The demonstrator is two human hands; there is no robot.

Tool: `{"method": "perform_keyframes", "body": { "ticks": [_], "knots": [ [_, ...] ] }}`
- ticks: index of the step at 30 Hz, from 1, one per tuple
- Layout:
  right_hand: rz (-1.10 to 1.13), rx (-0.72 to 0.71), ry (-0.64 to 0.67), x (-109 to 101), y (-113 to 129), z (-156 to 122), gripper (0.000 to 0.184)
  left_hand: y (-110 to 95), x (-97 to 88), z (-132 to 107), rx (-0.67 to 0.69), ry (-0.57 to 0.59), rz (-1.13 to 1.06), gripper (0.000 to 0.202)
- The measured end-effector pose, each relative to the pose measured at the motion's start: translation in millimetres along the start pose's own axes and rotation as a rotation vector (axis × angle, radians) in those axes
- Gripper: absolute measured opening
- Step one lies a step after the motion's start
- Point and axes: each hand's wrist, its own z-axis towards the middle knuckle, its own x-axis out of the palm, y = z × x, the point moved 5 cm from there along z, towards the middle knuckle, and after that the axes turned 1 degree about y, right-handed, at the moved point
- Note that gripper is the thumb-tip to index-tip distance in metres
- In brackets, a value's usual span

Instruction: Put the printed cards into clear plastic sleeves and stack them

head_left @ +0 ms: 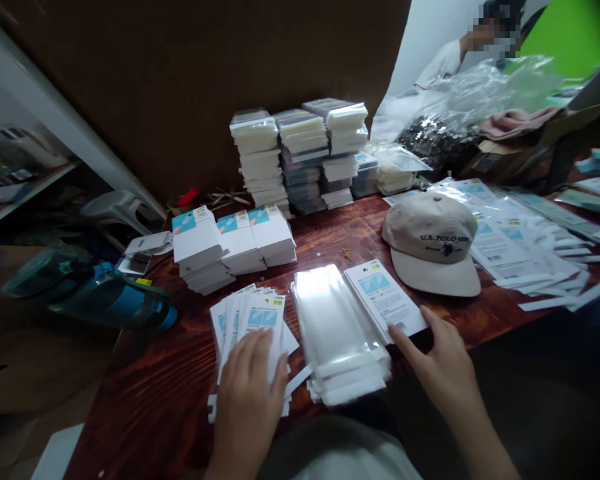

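A dark reddish wooden desk (170, 393) stands against a brown wall, crowded with packaging goods. At its near edge the left hand (247, 387) lies flat, palm down, on a fanned stack of printed cards (253, 320); its fingers (260, 347) are stretched out and close together, pressing on the top card rather than gripping it. Just to the right lies a pile of clear plastic sleeves (330, 333), untouched between the two hands. The right hand (440, 367) rests at the desk's edge with its fingers loosely spread, the forefinger tip touching the lower corner of a second stack of cards (385, 297) that leans against the sleeves. Neither hand holds anything.

Behind these stand three blocks of white packets (233, 243) with blue labels, and tall piles of bagged goods (300, 153) near the wall. A beige cap (433, 240) sits to the right, beside rows of packaged sleeves (510, 247). Another person (450, 60) sits at the far right corner.
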Motion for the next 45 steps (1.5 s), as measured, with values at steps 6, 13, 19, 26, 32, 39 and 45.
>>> {"method": "perform_keyframes", "body": {
  "ticks": [6, 13, 19, 26, 32, 39, 45],
  "knots": [
    [0.088, 0.032, -0.108, -17, 6, -7, 0.067, -20, 33.0, 14, -0.125, 0.301, 0.013, 0.063],
    [0.132, 0.016, -0.244, -26, 11, -16, 0.056, -46, 34.0, 42, -0.247, 0.306, -0.033, 0.046],
    [0.218, 0.191, -0.203, -30, 1, -17, 0.058, -46, 37.8, 46, -0.334, 0.356, -0.101, 0.024],
    [0.249, 0.208, -0.202, -32, 3, -20, 0.059, -39, 34.9, 43, -0.397, 0.366, -0.356, 0.019],
    [0.28, 0.2, -0.22, -30, 2, -21, 0.06, -41, 31.7, 41, -0.267, 0.261, -0.401, 0.03],
    [0.524, 0.264, -0.107, -29, 5, -24, 0.053, -47, 32.9, 41, -0.106, 0.053, -0.33, 0.021],
    [0.922, 0.443, 0.166, -13, -4, -30, 0.046, -45, 25.2, 42, -0.067, -0.049, -0.298, 0.018]
  ]
}}
